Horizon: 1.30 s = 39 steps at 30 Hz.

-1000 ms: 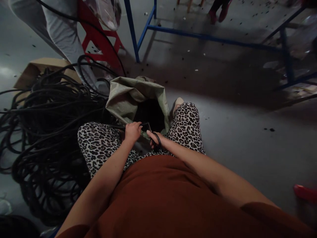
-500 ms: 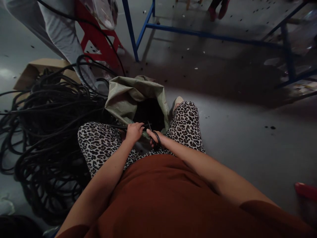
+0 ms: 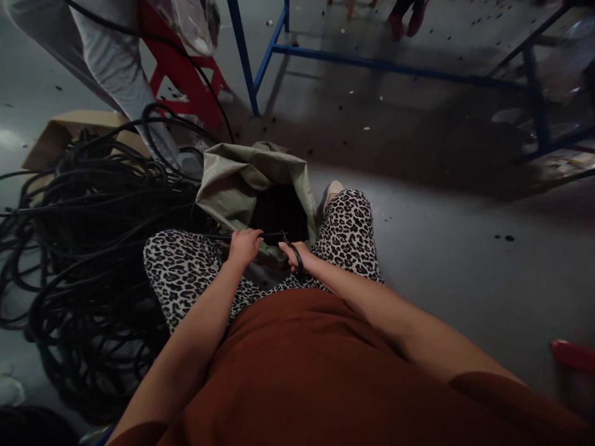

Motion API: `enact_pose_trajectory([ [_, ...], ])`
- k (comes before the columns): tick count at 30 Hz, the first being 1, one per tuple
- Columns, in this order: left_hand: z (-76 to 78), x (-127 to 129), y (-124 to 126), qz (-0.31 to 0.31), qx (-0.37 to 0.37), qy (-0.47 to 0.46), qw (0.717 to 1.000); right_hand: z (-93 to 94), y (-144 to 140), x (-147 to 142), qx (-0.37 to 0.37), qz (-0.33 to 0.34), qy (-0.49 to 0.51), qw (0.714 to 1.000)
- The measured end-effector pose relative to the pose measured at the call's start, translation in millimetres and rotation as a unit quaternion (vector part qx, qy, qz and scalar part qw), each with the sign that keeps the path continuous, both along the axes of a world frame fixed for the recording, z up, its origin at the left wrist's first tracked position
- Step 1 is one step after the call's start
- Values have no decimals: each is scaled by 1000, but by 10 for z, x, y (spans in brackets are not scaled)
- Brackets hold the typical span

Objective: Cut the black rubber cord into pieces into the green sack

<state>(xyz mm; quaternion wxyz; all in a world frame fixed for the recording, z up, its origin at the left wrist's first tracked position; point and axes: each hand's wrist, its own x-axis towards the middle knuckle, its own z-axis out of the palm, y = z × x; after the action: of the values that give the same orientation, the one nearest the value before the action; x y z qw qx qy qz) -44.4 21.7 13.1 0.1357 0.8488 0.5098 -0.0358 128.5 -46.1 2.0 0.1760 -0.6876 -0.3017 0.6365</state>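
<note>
My left hand (image 3: 244, 244) pinches a black cable (image 3: 211, 236) over my lap; my right hand (image 3: 297, 254) grips scissors (image 3: 292, 251), blades at the cable, just before the open sack (image 3: 242, 179).

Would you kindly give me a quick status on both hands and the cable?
Left hand grips black cable over the lap. Right hand closed on black scissors, blades at the cable. Open green sack just beyond; cable pile to the left.
</note>
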Motion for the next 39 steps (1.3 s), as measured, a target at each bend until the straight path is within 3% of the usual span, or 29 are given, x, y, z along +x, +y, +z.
enact_pose_trajectory([
  [10,-18,-28,2,-14,15,27,999,128,-27,1,-37,8,-5,999],
  [18,-2,-59,33,29,15,11,999,96,-29,31,-8,-23,0,1000],
  [23,3,-53,33,54,22,-5,998,75,-43,-5,-31,9,56,998],
  [28,-9,-29,17,46,22,-13,999,44,-44,-48,-32,27,78,996],
  [39,20,77,-42,19,8,-26,999,99,-8,-42,-25,0,82,996],
])
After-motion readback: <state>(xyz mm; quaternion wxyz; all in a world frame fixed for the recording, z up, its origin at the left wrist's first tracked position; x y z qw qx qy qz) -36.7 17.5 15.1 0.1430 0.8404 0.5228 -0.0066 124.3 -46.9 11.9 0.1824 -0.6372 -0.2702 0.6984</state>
